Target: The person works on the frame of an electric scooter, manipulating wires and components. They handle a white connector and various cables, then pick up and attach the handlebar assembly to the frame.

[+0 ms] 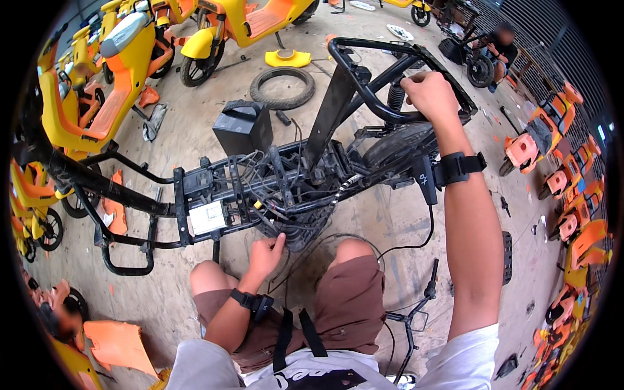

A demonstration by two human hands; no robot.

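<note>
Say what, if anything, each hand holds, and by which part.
Cannot be told: the right hand is curled at the black frame's rear loop, the left hand by the cables, contacts hidden.

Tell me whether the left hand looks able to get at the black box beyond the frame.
Probably not straight across: the black frame lies between the left hand and the black box. Reaching over might work.

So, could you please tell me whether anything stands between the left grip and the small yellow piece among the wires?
Yes: in this view, the near black rail and some dark cables lie between the left grip and the yellow piece.
</note>
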